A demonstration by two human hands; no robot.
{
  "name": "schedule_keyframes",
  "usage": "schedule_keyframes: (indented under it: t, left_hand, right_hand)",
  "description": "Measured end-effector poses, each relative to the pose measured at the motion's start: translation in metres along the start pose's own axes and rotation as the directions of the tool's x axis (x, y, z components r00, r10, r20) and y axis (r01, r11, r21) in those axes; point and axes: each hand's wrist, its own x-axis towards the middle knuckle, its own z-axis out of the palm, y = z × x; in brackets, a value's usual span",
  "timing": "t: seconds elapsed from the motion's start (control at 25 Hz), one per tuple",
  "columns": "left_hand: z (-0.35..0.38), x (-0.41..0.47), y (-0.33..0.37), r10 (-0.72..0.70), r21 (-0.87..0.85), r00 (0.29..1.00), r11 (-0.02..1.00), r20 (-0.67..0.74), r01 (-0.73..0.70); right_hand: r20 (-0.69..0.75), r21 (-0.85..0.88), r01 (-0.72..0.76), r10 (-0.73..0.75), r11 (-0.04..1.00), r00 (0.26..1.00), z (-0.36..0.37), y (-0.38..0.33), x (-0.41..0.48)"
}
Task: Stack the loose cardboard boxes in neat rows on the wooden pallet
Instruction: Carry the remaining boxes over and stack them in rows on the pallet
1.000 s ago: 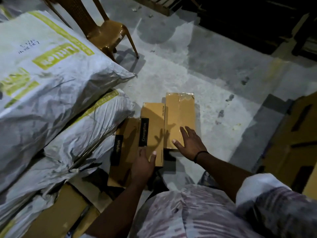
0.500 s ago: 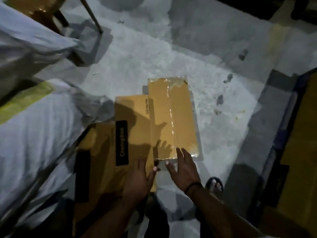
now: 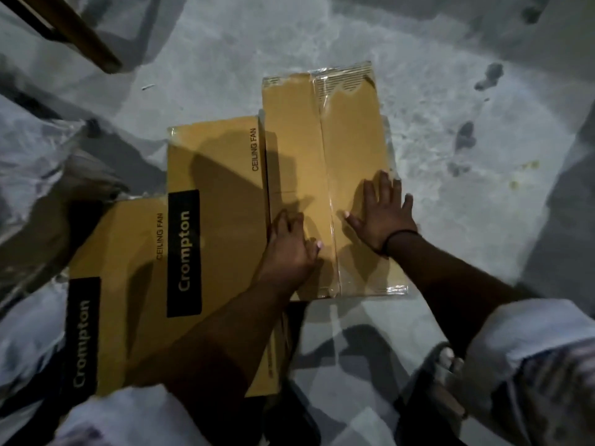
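Note:
Three long brown cardboard boxes lie side by side on the concrete floor. The right box [image 3: 325, 149] is plain, with clear tape along its middle seam. My right hand [image 3: 383, 214] lies flat on it with fingers spread. My left hand [image 3: 291, 246] rests on its left edge, fingers bent over the gap beside the middle box [image 3: 225, 201], which is printed "Crompton CEILING FAN". A third Crompton box [image 3: 125, 284] lies further left and nearer me. No wooden pallet is in view.
White woven sacks [image 3: 35, 162] pile up on the left. A chair leg [image 3: 74, 30] stands at the top left. Bare concrete floor [image 3: 467, 156] stretches to the right and beyond the boxes. My sandalled foot [image 3: 447, 362] is at the lower right.
I have leaned in closer over the boxes. Both hands have moved forward from the near ends of the boxes onto the top of the right box.

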Motion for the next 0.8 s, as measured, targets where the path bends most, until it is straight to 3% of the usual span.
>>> schedule_keyframes:
  t: [0.12, 0.36, 0.48, 0.64, 0.8]
  left_hand:
    - [0.011, 0.013, 0.004, 0.003, 0.098, 0.998, 0.995, -0.065, 0.003]
    - [0.021, 0.038, 0.017, -0.075, 0.108, 0.985, 0.990, -0.157, 0.093]
    - [0.014, 0.058, 0.029, -0.212, 0.106, 0.946, 0.964, -0.244, 0.244]
    - [0.010, 0.074, 0.043, -0.477, -0.186, 0.871, 0.872, -0.120, 0.453]
    - [0.034, 0.023, 0.060, -0.382, -0.221, 0.923, 0.897, 0.045, 0.382]
  right_hand:
    - [0.012, 0.035, 0.017, -0.018, 0.999, 1.000, 0.019, 0.012, 0.006]
    - [-0.013, 0.090, 0.045, -0.044, 0.995, 0.999, 0.026, 0.023, 0.007]
    - [-0.041, 0.154, 0.080, -0.074, 0.985, 0.996, 0.026, 0.021, 0.006]
    - [-0.043, 0.264, 0.039, -0.029, 0.964, 0.999, 0.025, 0.048, -0.011]
    - [0.017, 0.310, -0.100, 0.100, 0.945, 0.995, 0.035, 0.092, -0.068]
